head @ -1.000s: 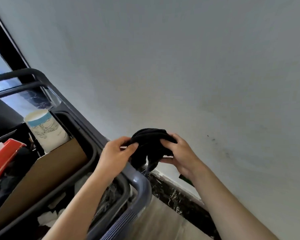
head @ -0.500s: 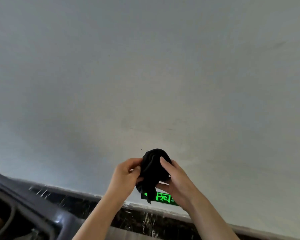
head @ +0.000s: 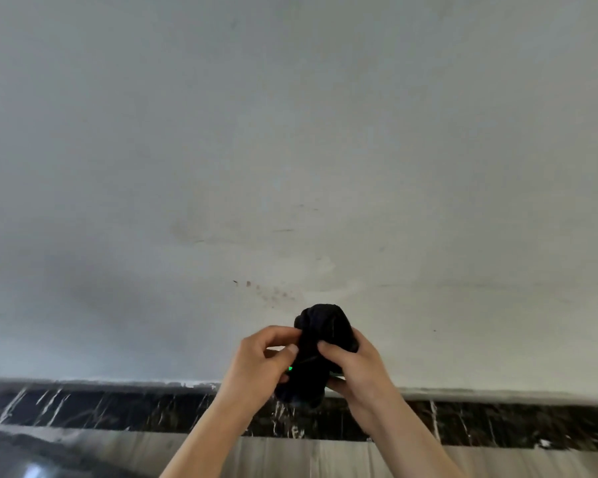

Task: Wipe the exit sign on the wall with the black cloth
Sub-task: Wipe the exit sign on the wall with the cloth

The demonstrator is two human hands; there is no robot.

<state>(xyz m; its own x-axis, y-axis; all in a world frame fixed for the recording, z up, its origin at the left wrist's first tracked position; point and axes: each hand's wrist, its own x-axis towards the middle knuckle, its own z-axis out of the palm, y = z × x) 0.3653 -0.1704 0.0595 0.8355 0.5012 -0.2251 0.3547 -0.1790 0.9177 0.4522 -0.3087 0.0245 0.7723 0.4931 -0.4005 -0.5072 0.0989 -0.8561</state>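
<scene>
A bunched black cloth (head: 320, 343) is held up in front of the white wall (head: 290, 150), low in the head view. My left hand (head: 256, 367) pinches its left side with thumb and fingers. My right hand (head: 354, 365) grips its right side. The green exit sign (head: 290, 368) sits low on the wall just above the skirting; the cloth and my hands hide almost all of it, and only a small green glint shows between my left thumb and the cloth.
A dark marble skirting (head: 118, 407) runs along the wall's foot, with pale wood-look floor (head: 290, 457) below it. A dark, blurred cart edge (head: 21, 457) fills the bottom left corner. Small brown stains (head: 273, 293) mark the wall above the cloth.
The view has swung right, away from the cart, and squared up to the wall. Both hands kept hold of the cloth, which now covers the green sign that showed below it half a second ago.
</scene>
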